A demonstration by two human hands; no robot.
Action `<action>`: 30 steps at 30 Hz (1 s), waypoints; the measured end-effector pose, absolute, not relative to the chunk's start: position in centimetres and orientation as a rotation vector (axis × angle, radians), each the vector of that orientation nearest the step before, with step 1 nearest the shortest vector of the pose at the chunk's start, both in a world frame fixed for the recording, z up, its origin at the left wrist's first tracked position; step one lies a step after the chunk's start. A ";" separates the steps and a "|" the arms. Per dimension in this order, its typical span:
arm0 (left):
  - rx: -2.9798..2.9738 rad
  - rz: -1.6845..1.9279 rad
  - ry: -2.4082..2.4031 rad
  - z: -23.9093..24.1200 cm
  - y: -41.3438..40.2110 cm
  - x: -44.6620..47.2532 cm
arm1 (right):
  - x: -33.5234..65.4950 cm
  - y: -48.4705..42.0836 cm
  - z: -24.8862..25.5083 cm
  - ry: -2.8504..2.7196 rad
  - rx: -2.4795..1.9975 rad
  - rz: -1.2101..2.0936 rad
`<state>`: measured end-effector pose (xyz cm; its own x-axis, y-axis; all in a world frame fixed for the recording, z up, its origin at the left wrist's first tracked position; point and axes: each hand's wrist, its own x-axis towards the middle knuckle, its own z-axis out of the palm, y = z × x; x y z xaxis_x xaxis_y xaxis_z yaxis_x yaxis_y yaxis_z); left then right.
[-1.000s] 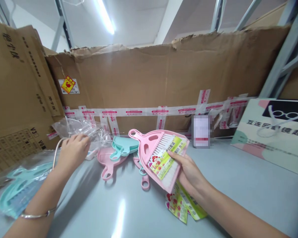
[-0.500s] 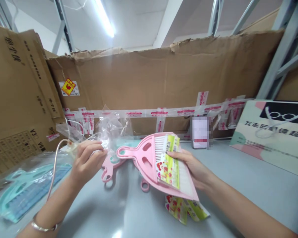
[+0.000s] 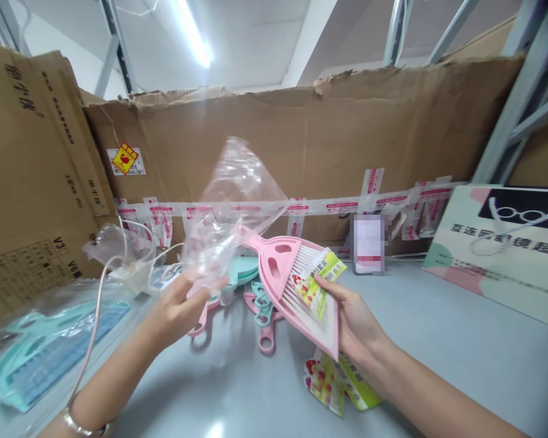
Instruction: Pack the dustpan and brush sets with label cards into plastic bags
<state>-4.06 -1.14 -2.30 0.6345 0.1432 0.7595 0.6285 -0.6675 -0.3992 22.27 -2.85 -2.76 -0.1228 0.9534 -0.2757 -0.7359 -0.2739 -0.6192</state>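
Note:
My right hand (image 3: 354, 319) grips a pink dustpan (image 3: 285, 277) with a white brush and a yellow-green label card tucked inside, its handle tilted up to the left. My left hand (image 3: 178, 310) pinches a clear plastic bag (image 3: 231, 210), lifted so it hangs over the dustpan's handle. Under them, on the grey table (image 3: 438, 347), lie loose pink and teal dustpans (image 3: 256, 298). More label cards (image 3: 335, 380) rest on the table below my right wrist.
A tall cardboard wall (image 3: 347, 146) closes off the back, with cartons (image 3: 31, 164) at the left. A bagged teal dustpan set (image 3: 45, 353) and a heap of clear bags (image 3: 119, 249) lie at the left. A printed paper bag (image 3: 506, 243) leans at the right.
My left hand has pulled a clear bag out of the heap, raised it and carried it right to the dustpan's handle. My right hand has turned the dustpan to meet it.

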 end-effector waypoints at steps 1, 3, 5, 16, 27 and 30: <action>-2.222 -0.968 -0.652 -2.4 -1.0 -4.0 | 22.4 -2.8 -2.7 -0.401 -0.756 1.684; -2.285 -1.047 -0.721 -2.4 -0.8 -3.8 | 22.5 -2.6 -2.6 -0.413 -0.761 1.651; -2.311 -1.115 -0.744 -2.4 -0.7 -3.6 | 22.5 -2.6 -2.8 -0.426 -0.751 1.653; -2.144 -1.241 -0.883 -2.1 -0.9 -3.2 | 22.0 -2.8 -3.9 -0.557 -0.777 1.623; -1.700 -2.018 -1.561 -0.7 0.4 -6.3 | 22.1 -2.4 -3.9 -0.494 -0.783 1.593; -1.603 -2.162 -1.494 -0.3 0.1 -6.2 | 22.2 -2.6 -3.6 -0.490 -0.792 1.585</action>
